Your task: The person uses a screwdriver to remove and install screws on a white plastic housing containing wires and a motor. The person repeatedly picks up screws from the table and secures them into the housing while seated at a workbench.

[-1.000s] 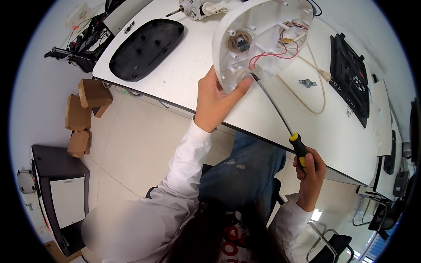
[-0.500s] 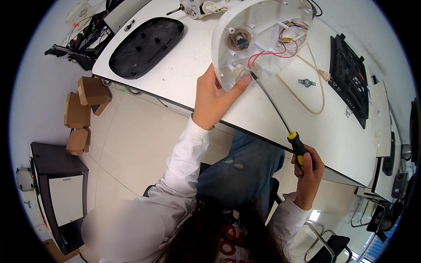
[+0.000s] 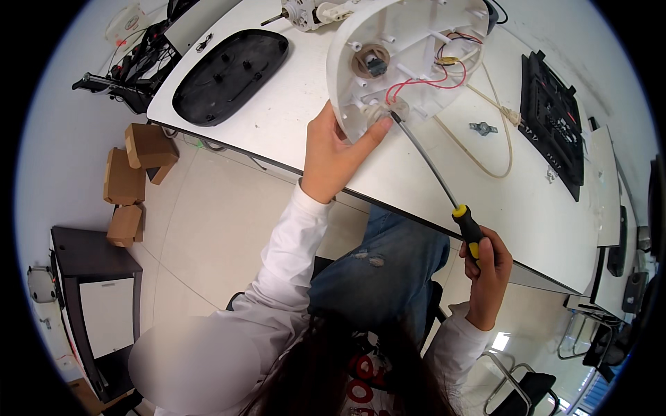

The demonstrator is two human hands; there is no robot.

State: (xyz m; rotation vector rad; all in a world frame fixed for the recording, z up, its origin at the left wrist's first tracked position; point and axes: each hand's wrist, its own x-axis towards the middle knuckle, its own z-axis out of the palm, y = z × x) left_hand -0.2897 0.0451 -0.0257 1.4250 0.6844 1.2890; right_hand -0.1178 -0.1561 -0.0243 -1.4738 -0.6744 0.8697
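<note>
A white plastic housing (image 3: 416, 41), hollow side toward me, is held tilted above the table by my left hand (image 3: 334, 154), thumb on its lower rim. Inside it are posts, a grey switch-like part (image 3: 376, 66) in a round socket, and red wires (image 3: 423, 82) running to a translucent round part (image 3: 395, 109) near my thumb. My right hand (image 3: 487, 277) is closed round the black-and-yellow handle of a long screwdriver (image 3: 433, 170). The screwdriver's tip meets the translucent part; whether it sits in a screw is too small to tell.
On the white table (image 3: 298, 125), a black oval cover (image 3: 232, 76) lies to the left. A beige power cord (image 3: 479, 163), small metal part (image 3: 483, 129) and black tool case (image 3: 551, 125) lie right. A white mechanical assembly (image 3: 305, 14) is at the back. Cardboard boxes (image 3: 125, 177) stand left.
The housing, my left hand and the screwdriver tip have shifted slightly left. My right hand keeps its grip on the handle, almost in the same place.
</note>
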